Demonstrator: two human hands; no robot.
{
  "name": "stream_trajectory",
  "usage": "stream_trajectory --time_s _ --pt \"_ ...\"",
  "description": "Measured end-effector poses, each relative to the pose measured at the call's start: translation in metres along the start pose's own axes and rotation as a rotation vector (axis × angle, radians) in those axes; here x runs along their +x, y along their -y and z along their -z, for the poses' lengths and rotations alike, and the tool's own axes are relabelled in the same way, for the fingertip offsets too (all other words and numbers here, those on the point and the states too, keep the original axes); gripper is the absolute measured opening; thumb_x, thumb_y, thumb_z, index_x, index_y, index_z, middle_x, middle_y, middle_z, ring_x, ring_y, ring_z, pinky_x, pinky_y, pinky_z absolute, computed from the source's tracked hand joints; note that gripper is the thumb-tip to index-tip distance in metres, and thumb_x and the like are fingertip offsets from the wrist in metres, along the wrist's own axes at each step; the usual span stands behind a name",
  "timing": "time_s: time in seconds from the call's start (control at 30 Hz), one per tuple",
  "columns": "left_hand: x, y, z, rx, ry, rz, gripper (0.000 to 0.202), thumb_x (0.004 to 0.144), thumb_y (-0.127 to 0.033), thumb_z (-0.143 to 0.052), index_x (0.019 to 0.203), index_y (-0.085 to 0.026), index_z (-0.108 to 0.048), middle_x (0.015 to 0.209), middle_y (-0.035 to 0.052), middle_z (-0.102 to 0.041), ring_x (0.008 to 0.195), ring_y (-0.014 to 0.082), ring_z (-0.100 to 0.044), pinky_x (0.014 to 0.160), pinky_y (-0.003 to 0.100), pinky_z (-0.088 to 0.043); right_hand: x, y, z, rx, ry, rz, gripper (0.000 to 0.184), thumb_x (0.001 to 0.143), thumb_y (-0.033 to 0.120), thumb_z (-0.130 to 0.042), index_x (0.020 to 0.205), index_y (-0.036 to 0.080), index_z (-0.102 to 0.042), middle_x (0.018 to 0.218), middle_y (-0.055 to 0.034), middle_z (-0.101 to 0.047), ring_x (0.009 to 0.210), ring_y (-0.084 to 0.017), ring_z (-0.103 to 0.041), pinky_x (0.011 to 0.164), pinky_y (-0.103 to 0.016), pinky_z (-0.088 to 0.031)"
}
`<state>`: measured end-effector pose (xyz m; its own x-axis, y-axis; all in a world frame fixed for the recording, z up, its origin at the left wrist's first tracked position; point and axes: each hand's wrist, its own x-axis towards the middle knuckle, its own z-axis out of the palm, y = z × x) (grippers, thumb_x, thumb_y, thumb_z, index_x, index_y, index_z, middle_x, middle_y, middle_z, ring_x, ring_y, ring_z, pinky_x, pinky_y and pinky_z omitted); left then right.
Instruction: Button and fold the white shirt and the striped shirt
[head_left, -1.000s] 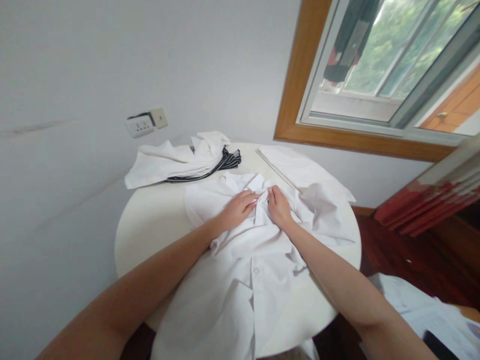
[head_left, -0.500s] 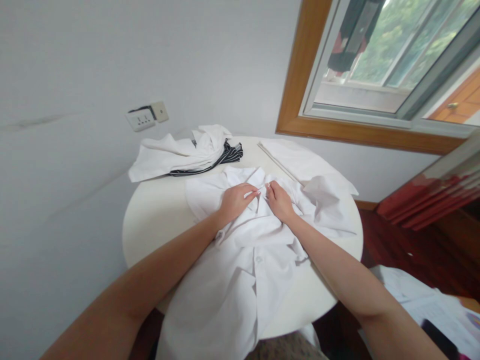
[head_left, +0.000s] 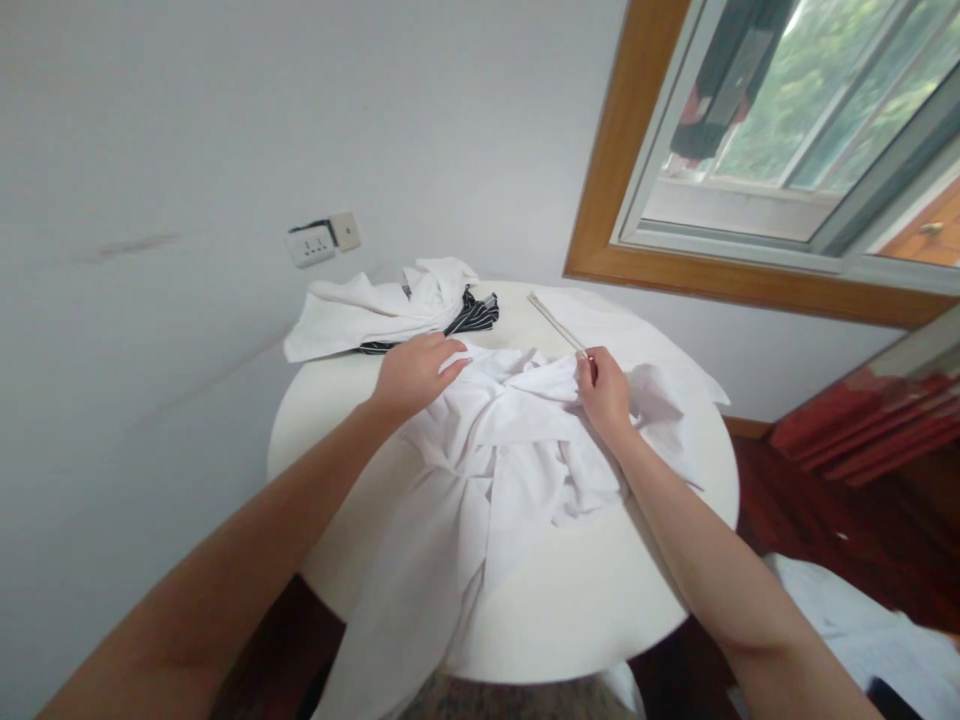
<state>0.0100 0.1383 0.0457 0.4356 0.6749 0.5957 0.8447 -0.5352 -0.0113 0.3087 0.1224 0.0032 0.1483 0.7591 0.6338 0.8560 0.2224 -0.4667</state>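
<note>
A white shirt [head_left: 517,440] lies crumpled across the round white table [head_left: 570,610], its lower part hanging over the front edge towards me. My left hand [head_left: 420,375] grips the shirt's upper left part between thumb and fingers. On the other side, my right hand [head_left: 604,390] pinches the cloth at the upper right, fingers curled. Between the two hands the fabric is drawn into folds. The exact edge under each hand is hidden by the fingers.
A white garment with a black striped one [head_left: 476,312] lies at the table's back left. Folded white cloth [head_left: 622,325] rests at the back right. Behind are a wall socket [head_left: 311,244] and a wood-framed window [head_left: 720,275]. Papers [head_left: 847,620] sit low on the right.
My hands have moved apart from the shirt's middle, left hand to the left and right hand to the right. The shirt's upper part is spread wider, and its hanging front has shifted left.
</note>
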Motion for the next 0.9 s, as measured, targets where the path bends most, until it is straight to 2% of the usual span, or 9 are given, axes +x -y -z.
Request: stream_trajectory --time_s 0.1,0.17,0.3,0.37,0.43,0.53,0.67,0.8,0.9 --pt "-0.007 -0.020 0.005 0.001 -0.014 -0.080 0.029 0.089 -0.039 -0.050 0.106 -0.022 -0.066 0.112 0.0114 -0.059 0.107 0.0269 -0.051 0.090 0.041 -0.037 -0.005 0.013 0.004 -0.031 -0.018 0.217 0.027 0.091 0.030 -0.044 0.111 0.018 -0.058 0.103 -0.0116 -0.058 0.097 -0.025 -0.052 0.085 -0.037 -0.039" --pt "-0.014 -0.041 0.005 -0.048 0.049 -0.136 0.029 0.090 -0.042 -0.048 0.101 -0.022 -0.066 0.111 0.0102 -0.059 0.105 0.0259 -0.051 0.089 0.041 -0.036 -0.010 0.023 0.009 -0.023 0.031 0.341 0.029 0.089 0.026 -0.046 0.114 0.019 -0.059 0.109 -0.0127 -0.057 0.103 -0.026 -0.051 0.089 -0.039 -0.039" --pt "-0.033 -0.073 0.000 -0.111 0.266 -0.163 0.043 0.087 -0.054 -0.049 0.108 -0.018 -0.062 0.095 0.0091 -0.063 0.091 0.0233 -0.055 0.079 0.036 -0.039 -0.020 0.037 0.015 0.090 0.402 0.519 0.026 0.093 0.027 -0.044 0.111 0.020 -0.061 0.098 -0.0086 -0.064 0.093 -0.021 -0.056 0.085 -0.034 -0.042" --pt "-0.041 -0.076 -0.003 -0.115 0.357 -0.189 0.036 0.090 -0.047 -0.049 0.101 -0.017 -0.063 0.088 0.0084 -0.064 0.087 0.0224 -0.055 0.077 0.035 -0.039 -0.024 0.037 0.012 0.111 0.542 0.538 0.029 0.094 0.031 -0.045 0.115 0.019 -0.060 0.102 -0.0092 -0.065 0.096 -0.021 -0.057 0.087 -0.034 -0.042" --pt "-0.046 -0.072 -0.001 -0.170 0.418 -0.246 0.027 0.093 -0.036 -0.045 0.091 -0.017 -0.064 0.083 0.0069 -0.065 0.085 0.0209 -0.056 0.078 0.034 -0.039 -0.026 0.033 0.006 0.090 0.580 0.509 0.035 0.094 0.034 -0.046 0.123 0.016 -0.056 0.110 -0.0115 -0.064 0.103 -0.022 -0.055 0.091 -0.036 -0.041" --pt "-0.049 -0.051 0.019 -0.350 0.428 -0.271 0.025 0.093 -0.031 -0.042 0.090 -0.020 -0.064 0.083 0.0046 -0.065 0.084 0.0180 -0.056 0.079 0.031 -0.041 -0.026 0.024 -0.002 0.033 0.585 0.442 0.041 0.095 0.034 -0.044 0.132 0.016 -0.050 0.112 -0.0127 -0.062 0.104 -0.022 -0.053 0.092 -0.036 -0.039" --pt "-0.053 0.005 0.065 -0.460 0.344 -0.065 0.022 0.087 -0.039 -0.048 0.087 -0.023 -0.063 0.076 0.0008 -0.061 0.071 0.0151 -0.054 0.067 0.026 -0.044 -0.025 0.017 -0.007 -0.058 0.581 0.399 0.040 0.094 0.036 -0.046 0.132 0.023 -0.052 0.107 -0.0109 -0.060 0.100 -0.023 -0.051 0.088 -0.037 -0.038" --pt "-0.062 0.072 0.095 -0.316 0.106 0.162 0.027 0.084 -0.043 -0.041 0.073 -0.022 -0.054 0.073 -0.0047 -0.055 0.070 0.0122 -0.051 0.070 0.026 -0.043 -0.025 0.017 -0.009 -0.102 0.581 0.380 0.032 0.093 0.036 -0.048 0.121 0.028 -0.061 0.103 -0.0101 -0.057 0.098 -0.024 -0.049 0.083 -0.037 -0.037" --pt "-0.061 0.090 0.096 -0.167 0.063 0.082 0.024 0.080 -0.042 -0.045 0.077 -0.021 -0.055 0.083 -0.0014 -0.055 0.083 0.0158 -0.052 0.084 0.034 -0.043 -0.024 0.022 -0.009 -0.104 0.536 0.372 0.031 0.091 0.036 -0.053 0.118 0.027 -0.063 0.105 -0.0102 -0.055 0.098 -0.024 -0.049 0.081 -0.037 -0.038"
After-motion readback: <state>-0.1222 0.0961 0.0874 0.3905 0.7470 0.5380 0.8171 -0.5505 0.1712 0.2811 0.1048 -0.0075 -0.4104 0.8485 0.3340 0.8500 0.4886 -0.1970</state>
